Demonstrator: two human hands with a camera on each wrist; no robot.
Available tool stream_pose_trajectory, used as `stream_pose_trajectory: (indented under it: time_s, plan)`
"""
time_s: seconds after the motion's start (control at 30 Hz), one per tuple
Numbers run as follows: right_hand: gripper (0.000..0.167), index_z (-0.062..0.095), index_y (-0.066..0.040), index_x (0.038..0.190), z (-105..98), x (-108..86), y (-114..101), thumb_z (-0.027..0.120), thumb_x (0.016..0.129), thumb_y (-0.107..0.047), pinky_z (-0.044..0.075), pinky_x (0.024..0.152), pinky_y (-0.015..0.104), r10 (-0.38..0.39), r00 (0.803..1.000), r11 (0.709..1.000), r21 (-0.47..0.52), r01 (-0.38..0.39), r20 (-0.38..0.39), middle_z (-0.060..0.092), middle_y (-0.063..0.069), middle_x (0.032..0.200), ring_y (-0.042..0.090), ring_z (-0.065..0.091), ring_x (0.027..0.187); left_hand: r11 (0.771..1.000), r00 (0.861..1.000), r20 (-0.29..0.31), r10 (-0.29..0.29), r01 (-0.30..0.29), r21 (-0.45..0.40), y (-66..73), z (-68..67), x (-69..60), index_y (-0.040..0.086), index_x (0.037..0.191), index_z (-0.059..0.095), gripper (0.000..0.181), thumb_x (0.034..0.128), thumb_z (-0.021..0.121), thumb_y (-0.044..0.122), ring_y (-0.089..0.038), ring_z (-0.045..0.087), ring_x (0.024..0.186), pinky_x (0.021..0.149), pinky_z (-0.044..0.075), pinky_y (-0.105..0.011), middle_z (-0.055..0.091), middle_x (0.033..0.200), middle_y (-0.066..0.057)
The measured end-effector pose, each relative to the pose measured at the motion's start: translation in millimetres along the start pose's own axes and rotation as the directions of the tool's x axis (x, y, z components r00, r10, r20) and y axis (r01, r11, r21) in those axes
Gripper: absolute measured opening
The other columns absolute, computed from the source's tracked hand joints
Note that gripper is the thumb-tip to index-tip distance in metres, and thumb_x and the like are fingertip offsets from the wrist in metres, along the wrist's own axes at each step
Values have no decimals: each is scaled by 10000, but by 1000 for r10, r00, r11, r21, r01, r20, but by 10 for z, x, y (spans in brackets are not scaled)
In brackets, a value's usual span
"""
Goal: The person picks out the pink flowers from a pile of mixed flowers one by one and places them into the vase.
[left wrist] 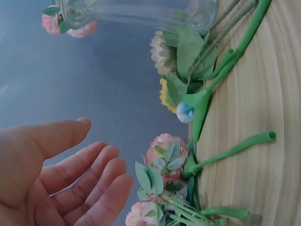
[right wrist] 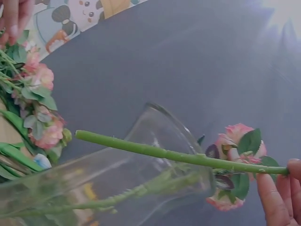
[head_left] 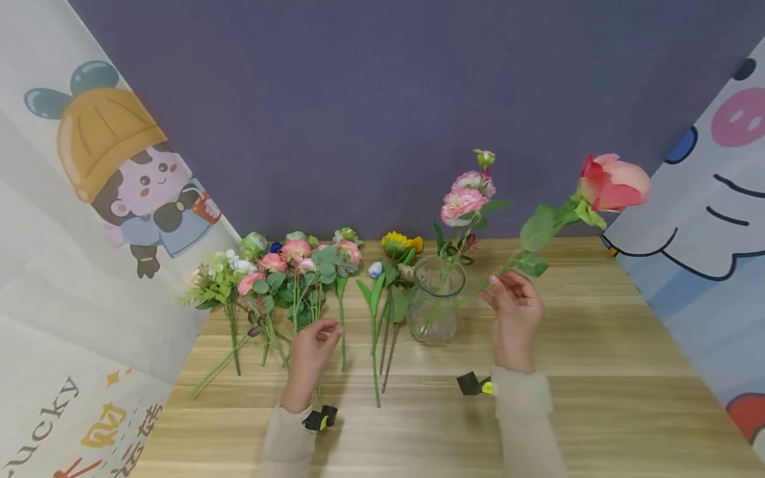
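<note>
Here, the right hand (head_left: 515, 318) pinches a rose (head_left: 539, 229), its bloom (head_left: 615, 184) only in the head view; the left hand (head_left: 312, 352), fingers loose, hovers near flowers (head_left: 295, 252) toward the table's (head_left: 597, 332) back edge.

1 flower spray (head_left: 465, 204) in vase (head_left: 433, 326), loose flowers (head_left: 295, 251) left of it on table (head_left: 609, 398)

The left hand (head_left: 312, 355) hides parts of some stems (head_left: 295, 305) from me, and a dark-blue bloom (head_left: 275, 247) is too buried to identify. In the right-wrist view, the glass vase (right wrist: 122, 174) loses its base past the left edge; the right hand (right wrist: 282, 200) is cropped.
</note>
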State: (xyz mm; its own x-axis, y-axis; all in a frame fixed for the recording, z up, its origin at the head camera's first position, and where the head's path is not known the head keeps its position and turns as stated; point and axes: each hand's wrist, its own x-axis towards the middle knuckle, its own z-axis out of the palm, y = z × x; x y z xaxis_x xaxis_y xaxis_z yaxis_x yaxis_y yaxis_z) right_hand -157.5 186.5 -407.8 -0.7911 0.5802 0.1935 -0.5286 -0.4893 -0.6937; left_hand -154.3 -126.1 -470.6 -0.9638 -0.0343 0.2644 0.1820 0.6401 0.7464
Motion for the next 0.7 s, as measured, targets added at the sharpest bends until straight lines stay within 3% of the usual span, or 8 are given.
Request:
stream_pose_trajectory:
  time_s: [0.27, 0.5, 0.7]
  plan:
    - [151, 644, 43, 879, -18, 108, -69, 661, 780, 156, 549, 524, 272, -16, 999, 997, 69, 19, -43, 600, 99, 802, 164, 606, 700, 999, 999, 33, -8, 7, 35, -86, -24, 15, 2, 977, 704, 199, 852, 702, 157, -192, 638, 656, 601, 511, -321, 705, 829, -92]
    - [144, 644, 56, 882, -20, 189, -127, 676, 773, 144, 548, 522, 267, -50, 998, 994, 93, 53, -42, 605, 110, 809, 176, 616, 698, 993, 994, 59, -93, 88, 82, -140, -43, 19, -26, 1111, 639, 312, 862, 686, 157, -248, 666, 728, 604, 518, -361, 700, 875, -112]
    - [144, 630, 90, 899, -18, 240, -180, 669, 775, 151, 546, 519, 262, -49, 997, 993, 104, 54, -52, 603, 116, 808, 185, 612, 697, 990, 991, 59, -122, 117, 74, -166, -69, 33, -24, 1191, 591, 381, 866, 678, 154, -251, 666, 737, 590, 515, -357, 700, 896, -124]
